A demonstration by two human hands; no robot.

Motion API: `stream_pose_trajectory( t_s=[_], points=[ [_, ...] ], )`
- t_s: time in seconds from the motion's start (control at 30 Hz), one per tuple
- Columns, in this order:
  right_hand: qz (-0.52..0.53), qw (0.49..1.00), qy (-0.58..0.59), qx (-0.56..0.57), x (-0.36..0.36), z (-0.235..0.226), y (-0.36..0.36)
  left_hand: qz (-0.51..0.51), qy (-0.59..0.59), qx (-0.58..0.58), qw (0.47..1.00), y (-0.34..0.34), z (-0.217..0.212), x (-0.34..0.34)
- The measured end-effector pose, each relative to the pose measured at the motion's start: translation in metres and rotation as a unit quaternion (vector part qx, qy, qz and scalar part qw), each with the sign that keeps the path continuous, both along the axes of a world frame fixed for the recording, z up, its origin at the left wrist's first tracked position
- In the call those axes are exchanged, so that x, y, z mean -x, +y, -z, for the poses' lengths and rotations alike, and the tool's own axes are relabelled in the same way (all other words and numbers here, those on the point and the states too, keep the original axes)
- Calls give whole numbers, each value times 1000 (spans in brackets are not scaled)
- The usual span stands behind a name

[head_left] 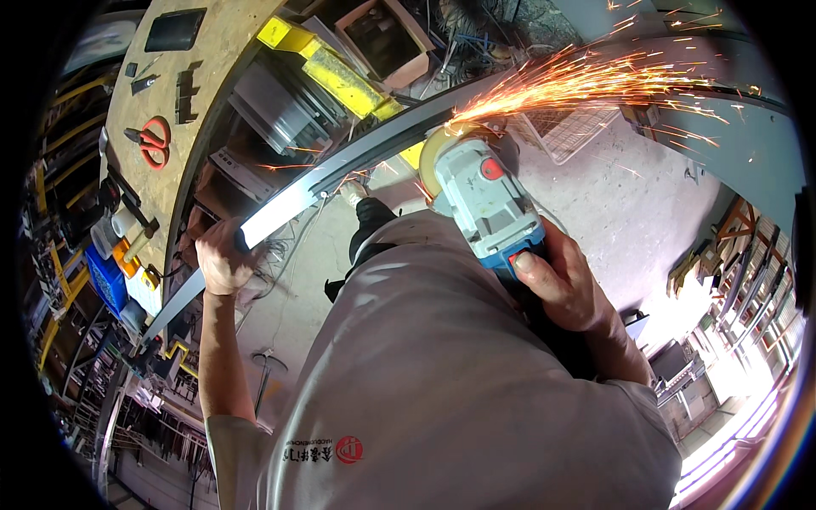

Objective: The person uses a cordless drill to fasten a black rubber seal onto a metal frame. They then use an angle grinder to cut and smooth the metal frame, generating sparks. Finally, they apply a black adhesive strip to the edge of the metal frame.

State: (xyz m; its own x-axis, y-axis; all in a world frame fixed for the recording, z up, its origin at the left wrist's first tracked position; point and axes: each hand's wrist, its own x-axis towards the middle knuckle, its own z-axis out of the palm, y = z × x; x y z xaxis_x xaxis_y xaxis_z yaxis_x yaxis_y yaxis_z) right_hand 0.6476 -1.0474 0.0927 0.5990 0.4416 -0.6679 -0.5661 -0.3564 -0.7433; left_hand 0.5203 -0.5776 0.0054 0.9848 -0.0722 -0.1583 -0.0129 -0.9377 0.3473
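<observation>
The metal bar (pixel 287 205), gripped by the left hand (pixel 228 258), runs diagonally up-right, just beyond the grinder (pixel 490 197) held in the right hand's (pixel 564 282) closed fingers.

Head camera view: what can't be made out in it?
All in the head view:
Grinder handle: partly hidden by the right hand.
Metal bar where gripped: covered by the left hand.
Exact disc contact point: lost in glaring sparks.
Cardboard box contents: too dark.

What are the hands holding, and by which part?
The right hand holds the angle grinder by its blue rear body; the left hand grips the long metal bar partway along.
</observation>
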Motion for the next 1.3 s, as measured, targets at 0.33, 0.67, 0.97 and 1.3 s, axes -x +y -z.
stream_pose_trajectory(
  t_s=[0.33, 0.67, 0.97, 1.3],
  points=[
    [9, 1000, -11, -8, -1, 1, -4, 4, -4, 2, 1000, -1, 0, -3],
    [-7, 999, -37, -3, 0, 0, -4, 1, -14, 10, 1000, -1, 1, -2],
    [6, 999, -35, -14, 4, 1, -1, -6, 2, 0, 1000, 1, 1, 1],
    [-2, 998, -18, -65, 51, 4, 26, 13, -16, -21, 1000, 1, -1, 6]
  ],
)
